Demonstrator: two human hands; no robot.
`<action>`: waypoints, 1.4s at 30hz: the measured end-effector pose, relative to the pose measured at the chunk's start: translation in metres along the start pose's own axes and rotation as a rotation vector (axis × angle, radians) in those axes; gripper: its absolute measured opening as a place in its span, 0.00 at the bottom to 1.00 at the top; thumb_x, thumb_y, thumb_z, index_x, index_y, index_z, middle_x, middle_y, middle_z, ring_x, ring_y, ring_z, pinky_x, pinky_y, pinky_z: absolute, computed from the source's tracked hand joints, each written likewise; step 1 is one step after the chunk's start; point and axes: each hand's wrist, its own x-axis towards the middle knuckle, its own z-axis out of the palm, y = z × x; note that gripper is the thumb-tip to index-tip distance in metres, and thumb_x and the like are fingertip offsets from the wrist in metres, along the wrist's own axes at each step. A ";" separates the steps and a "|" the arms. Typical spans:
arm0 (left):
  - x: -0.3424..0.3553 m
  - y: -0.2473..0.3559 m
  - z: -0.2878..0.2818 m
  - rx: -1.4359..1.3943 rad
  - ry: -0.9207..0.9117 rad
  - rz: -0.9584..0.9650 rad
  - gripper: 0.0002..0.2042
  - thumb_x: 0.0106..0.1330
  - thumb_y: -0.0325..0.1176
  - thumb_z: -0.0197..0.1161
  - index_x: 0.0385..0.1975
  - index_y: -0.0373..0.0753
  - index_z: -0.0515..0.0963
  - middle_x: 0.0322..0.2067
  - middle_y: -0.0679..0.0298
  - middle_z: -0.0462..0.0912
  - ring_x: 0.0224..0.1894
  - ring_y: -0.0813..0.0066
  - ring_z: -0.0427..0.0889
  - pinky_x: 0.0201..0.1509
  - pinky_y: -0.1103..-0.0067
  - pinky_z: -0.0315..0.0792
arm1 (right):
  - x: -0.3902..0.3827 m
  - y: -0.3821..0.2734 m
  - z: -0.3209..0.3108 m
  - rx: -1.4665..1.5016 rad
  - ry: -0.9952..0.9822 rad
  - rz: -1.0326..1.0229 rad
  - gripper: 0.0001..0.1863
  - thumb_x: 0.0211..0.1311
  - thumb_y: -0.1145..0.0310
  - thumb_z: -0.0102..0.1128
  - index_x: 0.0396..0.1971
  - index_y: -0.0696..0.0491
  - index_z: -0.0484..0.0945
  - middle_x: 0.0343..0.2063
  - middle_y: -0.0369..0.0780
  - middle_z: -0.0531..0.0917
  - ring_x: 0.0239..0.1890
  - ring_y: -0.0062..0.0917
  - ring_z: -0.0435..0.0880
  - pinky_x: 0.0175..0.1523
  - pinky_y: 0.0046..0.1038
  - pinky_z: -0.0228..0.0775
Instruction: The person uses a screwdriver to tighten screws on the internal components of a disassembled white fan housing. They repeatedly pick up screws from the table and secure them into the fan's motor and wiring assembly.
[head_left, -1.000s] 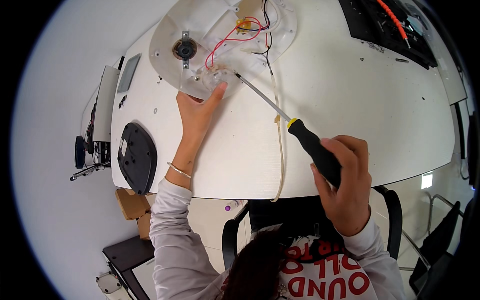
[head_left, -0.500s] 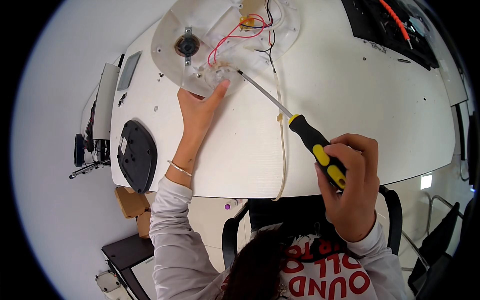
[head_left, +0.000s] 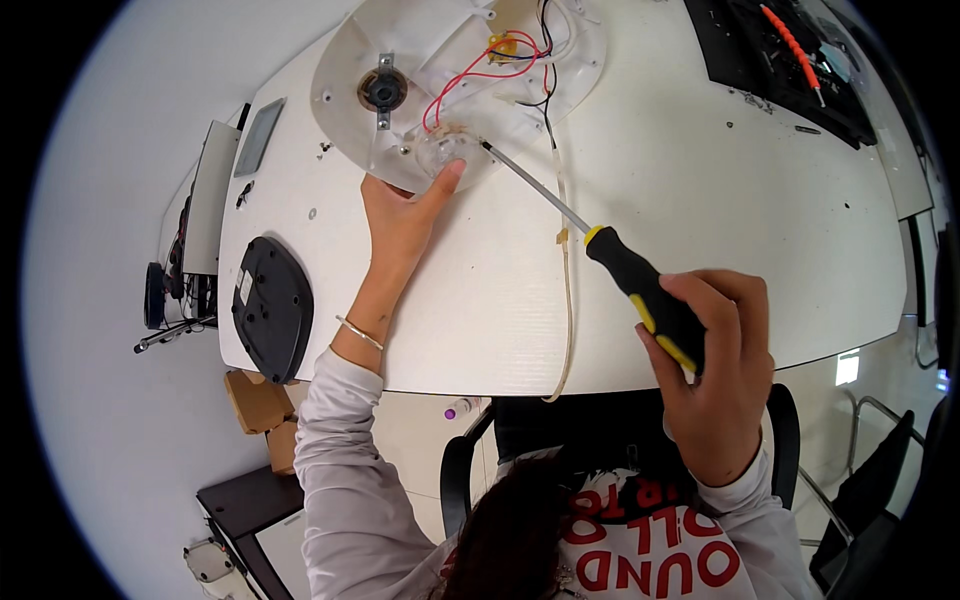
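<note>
Smooth and white, the surface (head_left: 650,200) spans the middle of the head view. At the upper centre, beyond both hands, lies the white shell (head_left: 430,60), a hollow, rounded plastic form with moulded ribs. The left hand (head_left: 405,210), nearer to it, pinches its near rim, thumb against the clear domed part (head_left: 440,155), other fingers mostly hidden underneath. At centre right, the right hand (head_left: 715,365) curls around the black-and-yellow handle of the screwdriver (head_left: 612,252). Its slim metal shaft slants to the upper left, dark tip at the dome's right edge; contact is too small to tell. Thin red wires (head_left: 468,73) loop above.
</note>
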 end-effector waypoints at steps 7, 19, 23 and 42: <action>0.000 0.002 0.001 0.040 0.003 0.005 0.21 0.52 0.32 0.69 0.41 0.28 0.71 0.37 0.59 0.79 0.38 0.77 0.77 0.44 0.80 0.70 | 0.011 0.009 -0.003 -0.085 -0.024 0.119 0.19 0.51 0.74 0.64 0.44 0.57 0.72 0.38 0.43 0.73 0.24 0.31 0.77 0.24 0.25 0.69; 0.000 0.001 0.001 0.060 0.013 0.021 0.20 0.52 0.31 0.69 0.41 0.28 0.72 0.37 0.59 0.80 0.37 0.76 0.77 0.45 0.79 0.70 | 0.011 0.003 -0.006 -0.032 -0.076 0.174 0.21 0.52 0.71 0.63 0.46 0.57 0.70 0.30 0.42 0.74 0.27 0.30 0.78 0.27 0.25 0.72; 0.000 0.001 0.000 0.062 0.022 0.006 0.20 0.51 0.32 0.69 0.40 0.28 0.72 0.36 0.59 0.80 0.37 0.77 0.77 0.44 0.80 0.70 | 0.011 0.004 -0.001 0.001 0.002 0.008 0.27 0.49 0.74 0.64 0.51 0.56 0.66 0.37 0.42 0.73 0.29 0.33 0.78 0.27 0.26 0.73; 0.000 -0.001 0.001 0.032 0.008 0.012 0.19 0.51 0.31 0.69 0.40 0.29 0.73 0.36 0.61 0.79 0.36 0.78 0.76 0.44 0.81 0.70 | 0.013 -0.001 -0.007 0.056 -0.051 -0.050 0.26 0.43 0.79 0.67 0.46 0.55 0.71 0.41 0.43 0.73 0.35 0.30 0.79 0.32 0.26 0.75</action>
